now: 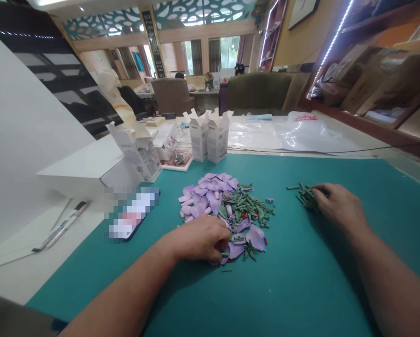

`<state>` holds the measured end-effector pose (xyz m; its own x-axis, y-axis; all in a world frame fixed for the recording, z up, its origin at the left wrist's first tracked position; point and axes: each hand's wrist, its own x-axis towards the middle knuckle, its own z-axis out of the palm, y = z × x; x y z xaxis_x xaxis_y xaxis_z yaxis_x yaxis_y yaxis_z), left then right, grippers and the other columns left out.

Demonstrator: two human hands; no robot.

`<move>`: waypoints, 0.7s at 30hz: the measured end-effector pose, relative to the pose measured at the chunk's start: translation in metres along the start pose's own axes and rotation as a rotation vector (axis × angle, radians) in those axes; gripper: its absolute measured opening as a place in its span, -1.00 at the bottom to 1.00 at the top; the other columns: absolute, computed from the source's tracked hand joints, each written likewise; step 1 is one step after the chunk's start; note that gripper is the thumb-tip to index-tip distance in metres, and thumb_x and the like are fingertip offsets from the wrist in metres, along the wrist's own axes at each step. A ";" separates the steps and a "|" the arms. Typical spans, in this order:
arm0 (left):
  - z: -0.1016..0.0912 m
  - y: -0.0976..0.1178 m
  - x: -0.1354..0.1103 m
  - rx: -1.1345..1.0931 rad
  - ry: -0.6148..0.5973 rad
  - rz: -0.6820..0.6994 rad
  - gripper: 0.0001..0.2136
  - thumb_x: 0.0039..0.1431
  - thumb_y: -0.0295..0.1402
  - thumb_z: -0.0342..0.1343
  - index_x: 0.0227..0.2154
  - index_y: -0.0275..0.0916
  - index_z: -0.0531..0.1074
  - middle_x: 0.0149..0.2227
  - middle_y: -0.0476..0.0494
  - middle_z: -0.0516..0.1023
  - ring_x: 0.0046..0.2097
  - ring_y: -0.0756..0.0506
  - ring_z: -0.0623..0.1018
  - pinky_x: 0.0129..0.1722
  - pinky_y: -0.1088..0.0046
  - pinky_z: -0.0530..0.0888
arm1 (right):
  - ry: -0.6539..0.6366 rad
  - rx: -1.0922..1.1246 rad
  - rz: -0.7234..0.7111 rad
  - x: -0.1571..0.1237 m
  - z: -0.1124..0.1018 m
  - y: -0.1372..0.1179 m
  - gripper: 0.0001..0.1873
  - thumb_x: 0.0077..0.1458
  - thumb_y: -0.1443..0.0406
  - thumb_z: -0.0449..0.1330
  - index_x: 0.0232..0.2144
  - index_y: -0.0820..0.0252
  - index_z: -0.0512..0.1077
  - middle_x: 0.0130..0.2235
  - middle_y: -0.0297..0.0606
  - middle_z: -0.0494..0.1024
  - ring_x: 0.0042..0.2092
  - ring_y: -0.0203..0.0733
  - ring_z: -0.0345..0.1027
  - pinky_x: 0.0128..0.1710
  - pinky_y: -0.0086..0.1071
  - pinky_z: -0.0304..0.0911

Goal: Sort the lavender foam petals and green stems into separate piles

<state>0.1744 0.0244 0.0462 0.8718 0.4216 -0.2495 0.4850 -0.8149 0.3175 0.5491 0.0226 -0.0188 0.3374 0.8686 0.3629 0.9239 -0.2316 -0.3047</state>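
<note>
My left hand (205, 238) is closed at the near left edge of a mixed pile, with a small green stem piece (224, 254) showing at its fingertips. Light purple petal pieces (210, 192) make up the pile's left part. Green stem and leaf pieces (250, 206) lie on its right, with a few red bits among them. Farther right, my right hand (338, 203) rests at a separate small heap of green stem pieces (305, 196). Its fingers are bent together at the heap's edge, and what they pinch is hidden.
A teal mat (283, 281) covers the table. At its left lies a phone (134, 213) with a blurred screen. Open white cartons (217, 138) stand at the back, beside a small tray (178, 160). Clear plastic bags (301, 133) lie behind the mat. Pens (61, 227) are far left.
</note>
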 end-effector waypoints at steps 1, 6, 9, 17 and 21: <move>0.000 0.001 0.001 0.015 -0.003 -0.003 -0.89 -0.04 -0.47 0.25 -0.51 -0.25 0.40 -0.40 0.02 0.46 -0.31 -0.03 0.41 -0.33 0.47 0.24 | 0.013 0.010 -0.013 0.000 0.000 -0.002 -0.64 0.09 0.11 -0.04 -0.32 0.16 0.48 -0.26 -0.01 0.51 -0.22 0.05 0.35 -0.29 -0.18 0.17; 0.002 0.001 0.001 0.028 0.009 -0.023 -0.90 -0.02 -0.52 0.18 -0.53 -0.24 0.39 -0.41 0.02 0.46 -0.32 -0.02 0.40 -0.31 0.45 0.24 | 0.047 0.028 -0.062 -0.003 0.000 -0.012 -0.63 0.10 0.12 -0.04 -0.33 0.16 0.49 -0.29 -0.03 0.51 -0.25 0.00 0.34 -0.31 -0.20 0.16; 0.002 0.000 0.000 0.009 0.032 -0.033 -0.91 -0.03 -0.54 0.14 -0.53 -0.24 0.38 -0.41 0.01 0.45 -0.31 -0.03 0.40 -0.28 0.44 0.26 | 0.074 0.054 -0.107 -0.005 -0.003 -0.021 -0.63 0.12 0.11 -0.04 -0.34 0.15 0.50 -0.29 -0.04 0.52 -0.26 -0.02 0.35 -0.31 -0.22 0.17; -0.004 -0.004 0.002 -0.368 0.283 -0.135 -0.97 0.08 -0.46 0.06 -0.42 -0.23 0.38 -0.41 0.02 0.43 -0.35 0.00 0.39 -0.37 0.51 0.27 | -0.056 0.447 -0.296 -0.037 -0.022 -0.095 -0.73 0.15 0.15 0.05 -0.32 0.10 0.51 -0.29 -0.21 0.60 -0.27 -0.12 0.45 -0.27 -0.29 0.30; 0.006 0.001 0.010 -0.733 0.437 -0.150 -0.94 0.10 -0.37 0.10 -0.38 -0.23 0.36 -0.46 0.05 0.38 -0.40 0.02 0.37 -0.40 0.53 0.28 | -0.356 0.625 -0.479 -0.068 -0.033 -0.140 -0.79 0.19 0.17 0.10 -0.24 0.08 0.49 -0.29 -0.28 0.60 -0.29 -0.22 0.45 -0.32 -0.40 0.32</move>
<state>0.1832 0.0251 0.0389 0.6704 0.7420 -0.0097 0.3881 -0.3395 0.8568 0.4024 -0.0184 0.0281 -0.2364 0.9207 0.3104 0.6481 0.3875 -0.6557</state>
